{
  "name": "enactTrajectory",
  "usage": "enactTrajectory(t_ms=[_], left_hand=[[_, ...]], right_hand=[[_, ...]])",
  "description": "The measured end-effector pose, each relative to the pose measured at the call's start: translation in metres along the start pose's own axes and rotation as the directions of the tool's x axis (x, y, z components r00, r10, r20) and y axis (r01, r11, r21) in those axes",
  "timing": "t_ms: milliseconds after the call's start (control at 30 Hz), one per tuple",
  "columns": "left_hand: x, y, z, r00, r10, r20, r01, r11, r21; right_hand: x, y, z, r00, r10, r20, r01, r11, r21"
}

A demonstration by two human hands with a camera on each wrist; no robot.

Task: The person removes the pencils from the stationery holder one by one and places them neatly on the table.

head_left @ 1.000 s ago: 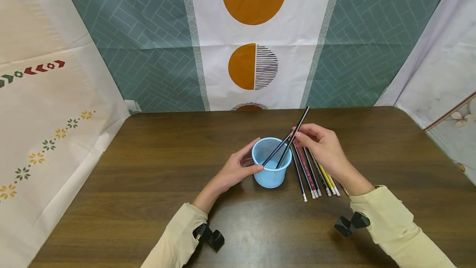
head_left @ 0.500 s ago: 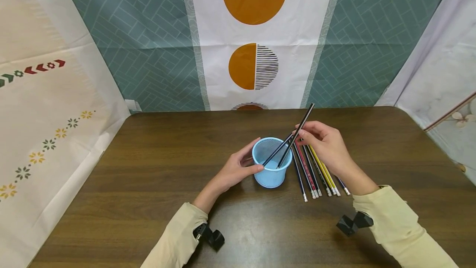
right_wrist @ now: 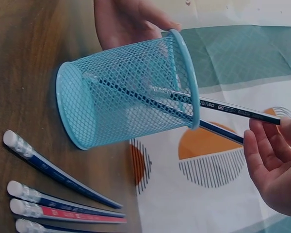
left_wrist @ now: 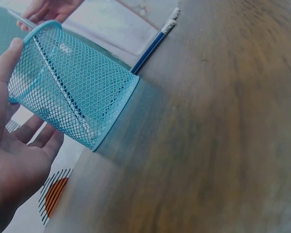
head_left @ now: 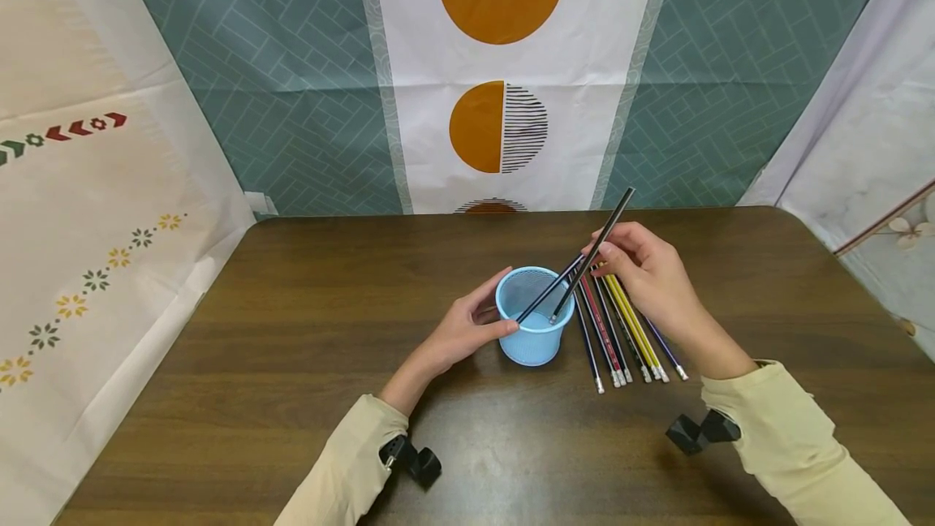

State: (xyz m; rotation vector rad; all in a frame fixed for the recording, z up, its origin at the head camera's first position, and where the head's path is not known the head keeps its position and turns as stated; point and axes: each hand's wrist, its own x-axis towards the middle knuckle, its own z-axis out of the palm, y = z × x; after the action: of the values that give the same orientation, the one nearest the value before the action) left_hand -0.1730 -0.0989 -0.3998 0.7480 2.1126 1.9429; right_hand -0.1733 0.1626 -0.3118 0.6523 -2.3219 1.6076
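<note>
In the head view a light-blue mesh pencil cup [head_left: 532, 350] stands on the table, and my left hand [head_left: 462, 333] grips its left side, thumb at the near rim. My right hand [head_left: 652, 276] pinches a black pencil [head_left: 618, 214] at upper right. That pencil slants, its eraser end down inside the cup, as the right wrist view shows with its printed shaft [right_wrist: 228, 108]. A dark blue pencil [head_left: 542, 297] leans inside against the rim. Through the mesh of the cup [left_wrist: 75, 80] in the left wrist view, a leaning pencil shows.
Right of the cup several pencils lie side by side, eraser ends toward me, among them a red pencil [head_left: 601, 329], a yellow pencil [head_left: 636, 326] and a blue pencil [head_left: 666, 347]. The wooden table [head_left: 329, 307] ends at a hanging patterned cloth [head_left: 314, 104].
My right hand has moved up and to the right, drawing the black pencil partly upward in the cup. The left hand and the cup have stayed in place.
</note>
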Motion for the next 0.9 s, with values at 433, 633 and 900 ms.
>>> enactTrajectory(t_ms=[433,633,900], left_hand=[[0.001,0.002,0.0,1.0,-0.024,-0.002,0.024,1.0,-0.02],[0.0,0.001,0.0,1.0,-0.021,-0.007,0.021,1.0,-0.015],[0.0,0.0,0.001,1.0,0.006,-0.008,-0.006,1.0,-0.011]], right_hand=[[0.003,-0.012,-0.012,0.998,-0.056,-0.043,0.057,0.998,0.016],[0.004,-0.015,-0.016,0.996,-0.07,-0.051,0.073,0.997,0.04],[0.005,-0.016,-0.019,0.996,-0.079,-0.052,0.081,0.996,0.047]])
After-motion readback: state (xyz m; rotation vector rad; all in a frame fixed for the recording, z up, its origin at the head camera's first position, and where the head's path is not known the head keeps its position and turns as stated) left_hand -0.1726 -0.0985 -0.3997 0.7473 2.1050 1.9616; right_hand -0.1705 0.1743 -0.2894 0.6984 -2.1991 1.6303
